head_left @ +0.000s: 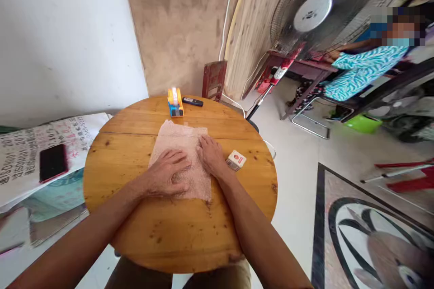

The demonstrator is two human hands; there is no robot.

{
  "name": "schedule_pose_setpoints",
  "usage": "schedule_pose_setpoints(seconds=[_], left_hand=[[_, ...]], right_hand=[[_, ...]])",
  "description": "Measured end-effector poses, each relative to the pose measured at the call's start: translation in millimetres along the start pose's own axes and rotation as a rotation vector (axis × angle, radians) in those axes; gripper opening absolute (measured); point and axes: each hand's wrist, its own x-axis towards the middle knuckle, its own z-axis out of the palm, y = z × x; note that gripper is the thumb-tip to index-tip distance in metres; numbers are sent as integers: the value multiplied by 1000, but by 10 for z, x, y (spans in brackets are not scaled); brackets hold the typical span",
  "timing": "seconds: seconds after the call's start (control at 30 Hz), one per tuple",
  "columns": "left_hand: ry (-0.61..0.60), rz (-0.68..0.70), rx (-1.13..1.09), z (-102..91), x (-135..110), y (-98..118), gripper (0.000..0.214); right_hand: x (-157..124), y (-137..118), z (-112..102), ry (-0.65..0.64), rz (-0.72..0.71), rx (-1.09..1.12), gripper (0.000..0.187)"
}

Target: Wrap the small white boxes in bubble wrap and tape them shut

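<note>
A sheet of translucent pinkish bubble wrap [191,183] lies spread on the round wooden table [162,239]. My left hand [167,171] rests on its left half, palm down, fingers apart and pointing right. Along the right edge of the sheet lies my right hand [210,154], also palm down, its fingers stretched forward over the wrap. Just right of that hand sits a small white box [236,160] with a red mark, not touched by it. Beyond the far edge of the wrap stands a yellow and blue tape dispenser [175,103] with a roll of tape.
A dark remote-like object [192,101] lies beside the dispenser. To the left, a phone [53,162] rests on printed sheets [84,132]. A standing fan [312,12] and a wooden chair [214,79] are behind the table. A person [359,74] sits at another table at right.
</note>
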Motion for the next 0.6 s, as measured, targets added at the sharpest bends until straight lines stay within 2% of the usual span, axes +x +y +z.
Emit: schedule_pose_setpoints(seconds=[0.17,0.33,0.47,0.53,0.6], left_hand=[[-14,-18,-7,33,-31,-33,74],[-24,-24,12,51,-69,-41,79],[-40,-33,35,-2,-79,-17,80],[-66,-67,26,-39,-78,13,79],[-140,-147,-16,-78,-79,54,74]], right_hand=[[0,-23,-70,14,11,25,40],[-133,-73,-446,41,24,28,41],[-356,83,-771,-36,33,8,51],[-464,214,-838,-101,112,-15,61],[-550,352,-835,-189,222,-60,59]])
